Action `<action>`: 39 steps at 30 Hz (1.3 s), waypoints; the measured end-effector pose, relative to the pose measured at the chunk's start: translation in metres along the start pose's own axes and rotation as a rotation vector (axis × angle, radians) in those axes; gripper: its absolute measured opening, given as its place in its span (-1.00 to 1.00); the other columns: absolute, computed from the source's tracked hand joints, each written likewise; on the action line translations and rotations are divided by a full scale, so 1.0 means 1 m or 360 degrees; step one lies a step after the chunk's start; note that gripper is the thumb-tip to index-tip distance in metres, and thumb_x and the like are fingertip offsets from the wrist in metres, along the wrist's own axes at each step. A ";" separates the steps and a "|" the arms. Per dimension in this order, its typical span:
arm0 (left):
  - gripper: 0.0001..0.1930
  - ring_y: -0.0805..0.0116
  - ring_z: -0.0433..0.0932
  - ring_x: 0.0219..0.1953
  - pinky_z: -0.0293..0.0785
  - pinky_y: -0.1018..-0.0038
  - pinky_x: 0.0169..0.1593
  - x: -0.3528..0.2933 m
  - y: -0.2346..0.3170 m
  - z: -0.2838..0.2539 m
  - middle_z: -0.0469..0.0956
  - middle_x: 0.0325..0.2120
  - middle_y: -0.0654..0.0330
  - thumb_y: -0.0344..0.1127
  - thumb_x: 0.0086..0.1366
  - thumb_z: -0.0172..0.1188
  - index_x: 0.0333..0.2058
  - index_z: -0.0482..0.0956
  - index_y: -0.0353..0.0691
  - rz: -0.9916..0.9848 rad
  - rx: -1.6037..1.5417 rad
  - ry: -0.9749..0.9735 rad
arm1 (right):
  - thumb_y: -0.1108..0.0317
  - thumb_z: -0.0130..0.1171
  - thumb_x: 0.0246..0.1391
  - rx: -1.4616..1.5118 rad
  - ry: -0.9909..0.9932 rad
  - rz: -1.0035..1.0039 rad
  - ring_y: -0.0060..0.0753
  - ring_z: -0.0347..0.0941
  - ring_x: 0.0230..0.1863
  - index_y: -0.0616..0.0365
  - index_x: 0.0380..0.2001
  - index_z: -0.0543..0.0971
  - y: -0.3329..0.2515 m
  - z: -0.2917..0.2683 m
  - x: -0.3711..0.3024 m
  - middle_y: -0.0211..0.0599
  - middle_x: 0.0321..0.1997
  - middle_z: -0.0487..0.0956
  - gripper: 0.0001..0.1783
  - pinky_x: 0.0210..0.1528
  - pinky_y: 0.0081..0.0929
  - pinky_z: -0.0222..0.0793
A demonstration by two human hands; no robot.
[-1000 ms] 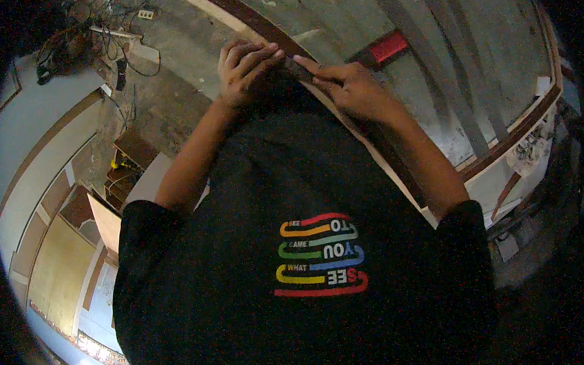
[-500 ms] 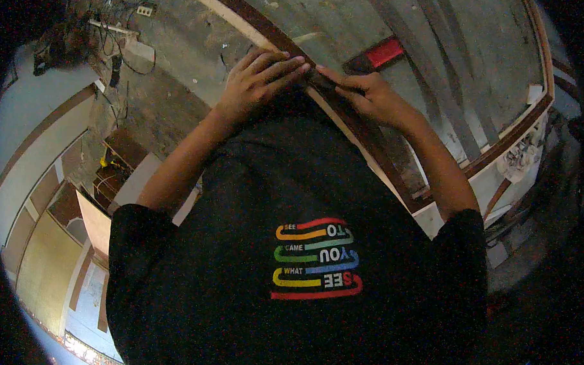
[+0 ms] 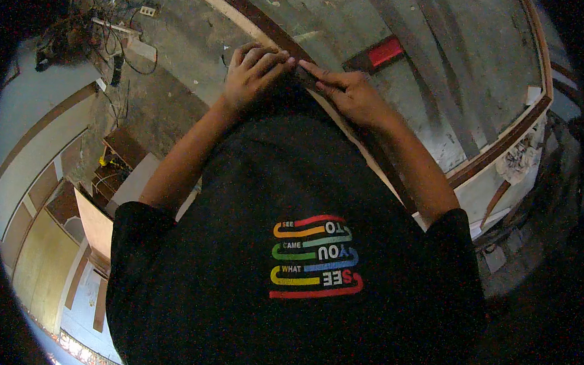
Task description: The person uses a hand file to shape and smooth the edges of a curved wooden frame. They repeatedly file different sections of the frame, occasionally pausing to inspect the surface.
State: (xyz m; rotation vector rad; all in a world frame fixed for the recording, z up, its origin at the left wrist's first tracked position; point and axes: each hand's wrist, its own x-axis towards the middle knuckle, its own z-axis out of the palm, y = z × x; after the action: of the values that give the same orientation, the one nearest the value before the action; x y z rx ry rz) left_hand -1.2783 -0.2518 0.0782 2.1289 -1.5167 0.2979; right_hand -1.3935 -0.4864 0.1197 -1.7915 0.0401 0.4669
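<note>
Lying far left, tangled cables [image 3: 109,34] are seen beside white socket block [image 3: 147,11]. Left hand [image 3: 256,72] is bent at fingers, tips rested on dark-brown wooden rail [image 3: 262,24]; grip cannot be told. Rail is slanted from upper centre to lower right, partly covered by black T-shirt [image 3: 225,257]. Right hand [image 3: 353,98] is half curled, index finger extended to rail; anything pinched cannot be made out. Red-and-dark box [image 3: 384,52] is placed beyond.

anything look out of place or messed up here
Yes, the cables at upper left: they lie in a loose tangle, which looks untidy, near a white socket block. No plain damage shows on the brown wooden edge by the left hand and right hand, though the picture is grainy.
</note>
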 end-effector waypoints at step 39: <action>-0.44 0.39 0.49 0.04 0.35 0.18 0.10 -0.006 0.014 0.015 0.52 0.07 0.40 -0.23 0.19 0.09 0.22 0.48 0.15 0.0312 0.0058 -0.0110 | 0.36 0.07 0.31 -0.0182 0.0084 0.0017 -0.25 0.62 0.00 -0.27 0.33 0.38 0.021 0.006 -0.056 -0.10 0.06 0.64 -0.46 0.15 -0.37 0.43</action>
State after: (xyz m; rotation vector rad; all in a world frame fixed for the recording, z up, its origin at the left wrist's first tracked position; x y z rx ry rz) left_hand -1.2953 -0.2581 0.0662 2.0397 -1.7767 0.3257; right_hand -1.4521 -0.4986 0.1173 -1.9166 0.0607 0.4367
